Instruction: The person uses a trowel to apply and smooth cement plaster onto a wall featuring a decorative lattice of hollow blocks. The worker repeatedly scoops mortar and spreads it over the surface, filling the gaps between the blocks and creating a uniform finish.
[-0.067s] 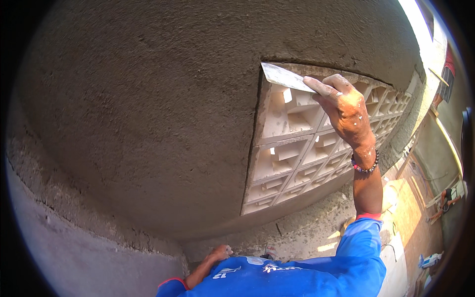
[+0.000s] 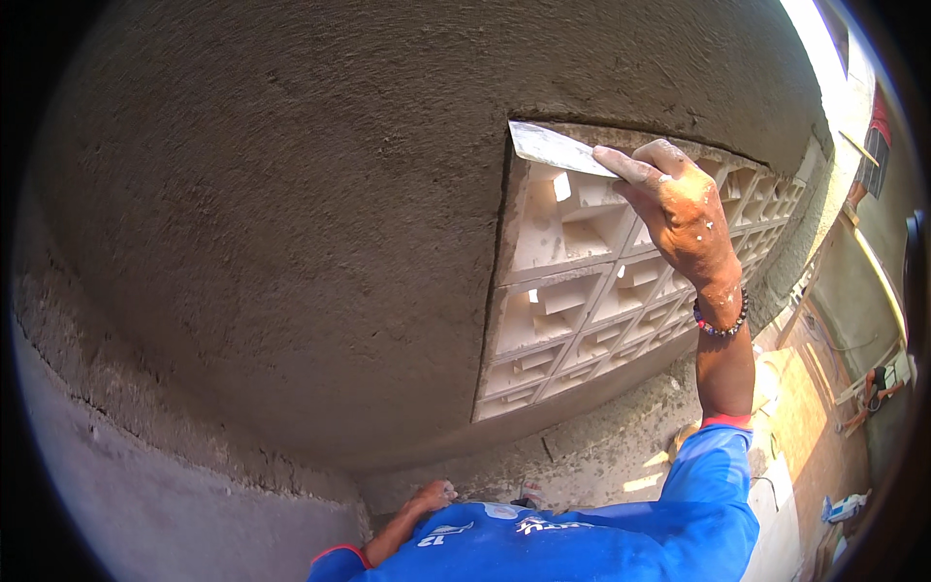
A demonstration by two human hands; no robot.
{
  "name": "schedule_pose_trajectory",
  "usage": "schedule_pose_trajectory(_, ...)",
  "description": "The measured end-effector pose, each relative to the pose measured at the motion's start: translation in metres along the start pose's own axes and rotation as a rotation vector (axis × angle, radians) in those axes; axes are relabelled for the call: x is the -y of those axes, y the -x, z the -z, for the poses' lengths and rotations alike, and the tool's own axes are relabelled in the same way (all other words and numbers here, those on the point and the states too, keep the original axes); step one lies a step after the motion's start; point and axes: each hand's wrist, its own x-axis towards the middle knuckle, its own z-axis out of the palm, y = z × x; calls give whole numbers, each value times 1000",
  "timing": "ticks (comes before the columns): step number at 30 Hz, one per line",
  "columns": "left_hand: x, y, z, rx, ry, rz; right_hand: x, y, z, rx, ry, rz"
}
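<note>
My right hand (image 2: 679,209), dusted with dried plaster, is closed around a putty knife whose handle it hides. The flat pale metal blade of the putty knife (image 2: 558,150) points left, its wide end at the upper left corner of a white breeze-block panel (image 2: 555,312). That end meets the groove between the panel and the grey plastered wall (image 2: 320,213). My left hand (image 2: 435,495) is low by my blue shirt, its fingers curled in; whatever they may hold is hidden.
A rough ledge (image 2: 582,446) runs below the wall. At the left, a pale wall (image 2: 184,485) meets the plaster. Far right are two people, one in striped shorts (image 2: 871,163), a wooden pole (image 2: 881,276) and a blue-and-white bag (image 2: 846,508).
The blade's wide end has slid a few pixels left at the panel's corner. My right wrist and forearm have shifted slightly right; my left hand has hardly moved.
</note>
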Motion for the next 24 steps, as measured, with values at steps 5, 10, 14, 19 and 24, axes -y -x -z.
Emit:
schedule_pose_trajectory(5,0,-7,-2,21,19,-5,5,-13,28,169,138,-35)
schedule_pose_trajectory(10,-1,-11,-3,-67,48,-22,15,7,82,155,301,-190)
schedule_pose_trajectory(14,7,-15,-8,-63,38,-23,10,-4,75,92,56,-157)
schedule_pose_trajectory(19,-15,-10,9,8,65,10,-13,-24,51,204,186,29)
schedule_pose_trajectory(24,-17,-19,11,-16,13,-28,-19,-23,64,324,258,-36)
